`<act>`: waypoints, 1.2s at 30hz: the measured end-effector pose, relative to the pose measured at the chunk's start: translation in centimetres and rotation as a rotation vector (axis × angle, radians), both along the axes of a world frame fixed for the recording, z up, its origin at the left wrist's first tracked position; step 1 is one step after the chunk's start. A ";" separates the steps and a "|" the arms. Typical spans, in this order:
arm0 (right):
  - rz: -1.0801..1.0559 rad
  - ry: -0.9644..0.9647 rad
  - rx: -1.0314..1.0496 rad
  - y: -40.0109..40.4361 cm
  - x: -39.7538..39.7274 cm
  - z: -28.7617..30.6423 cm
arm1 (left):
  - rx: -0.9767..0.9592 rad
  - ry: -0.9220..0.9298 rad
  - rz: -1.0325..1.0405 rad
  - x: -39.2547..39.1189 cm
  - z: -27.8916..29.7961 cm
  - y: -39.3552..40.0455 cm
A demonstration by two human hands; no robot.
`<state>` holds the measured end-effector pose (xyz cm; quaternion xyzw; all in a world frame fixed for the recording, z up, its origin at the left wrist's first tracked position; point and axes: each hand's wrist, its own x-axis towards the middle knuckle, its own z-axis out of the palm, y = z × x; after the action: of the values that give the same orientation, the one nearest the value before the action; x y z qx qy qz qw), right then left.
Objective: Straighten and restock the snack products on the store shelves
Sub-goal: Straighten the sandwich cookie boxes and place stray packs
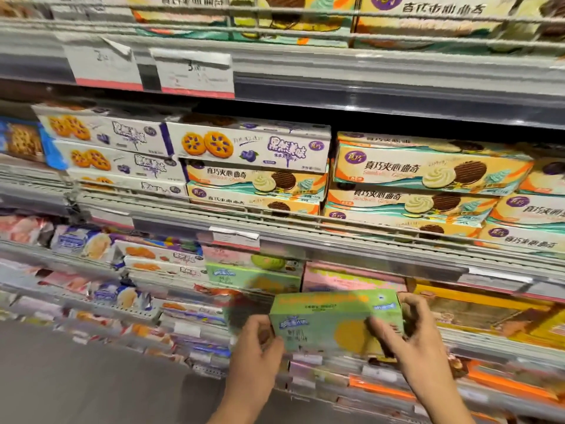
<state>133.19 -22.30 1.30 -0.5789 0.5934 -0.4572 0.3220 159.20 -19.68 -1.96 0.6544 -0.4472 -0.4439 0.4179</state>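
Store aisle, wide-angle view. Grey metal shelving (pixel 397 96) runs in tiers across the frame, each tier fronted by a wire rail (pixel 214 206). White price tags (pixel 195 73) hang at upper left. Grey floor (pixel 76 377) occupies the lower left.

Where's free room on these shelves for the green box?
Both hands, left hand and right hand, hold the green box. Dark gap above the sandwich-cookie stack, under the shelf edge, looks free. Blueberry boxes sit closer to that shelf; lower rows look crowded.
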 end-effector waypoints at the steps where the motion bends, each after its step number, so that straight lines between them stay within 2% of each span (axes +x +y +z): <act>1: 0.024 0.024 0.007 0.1 0.6 0.3 | 0.047 -0.014 -0.036 1.1 0.0 -0.2; 4: 0.062 0.146 0.001 -0.4 2.9 1.0 | 0.143 -0.187 -0.191 5.3 -0.2 -1.6; 6: 0.083 0.225 -0.015 -0.7 4.3 1.3 | 0.146 -0.227 -0.228 7.9 0.1 -2.4; 9: 0.125 0.324 -0.044 -1.3 6.7 1.8 | 0.012 -0.149 -0.056 11.3 1.3 -3.4; 11: 0.183 0.401 -0.024 -2.1 7.9 1.7 | -0.092 -0.160 0.068 12.9 2.6 -4.4; 14: 0.214 0.481 0.049 -3.0 9.9 1.6 | -0.131 -0.204 0.082 14.8 3.5 -6.3; 19: 0.179 0.408 0.089 -3.0 12.9 2.5 | -0.179 -0.311 0.008 15.1 4.1 -8.7; 23: 0.198 0.391 0.112 -2.8 14.2 3.6 | -0.231 -0.316 -0.012 14.2 4.1 -8.6; 25: 0.190 0.335 0.111 -2.6 14.4 4.0 | -0.281 -0.259 0.017 14.1 3.7 -8.0; 29: 0.169 0.215 0.120 -2.1 13.7 4.0 | -0.236 -0.096 0.090 14.2 2.9 -6.6; 32: 0.125 0.195 0.083 -1.7 13.1 4.0 | -0.244 -0.013 0.087 15.0 2.6 -6.5; 36: 0.168 0.173 0.089 -1.5 11.7 4.7 | -0.320 -0.167 -0.055 15.6 2.5 -6.6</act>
<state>144.92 -23.80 6.01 -0.6492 0.5880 -0.3502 0.3319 174.79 -26.30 0.57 0.6017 -0.5630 -0.3223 0.4660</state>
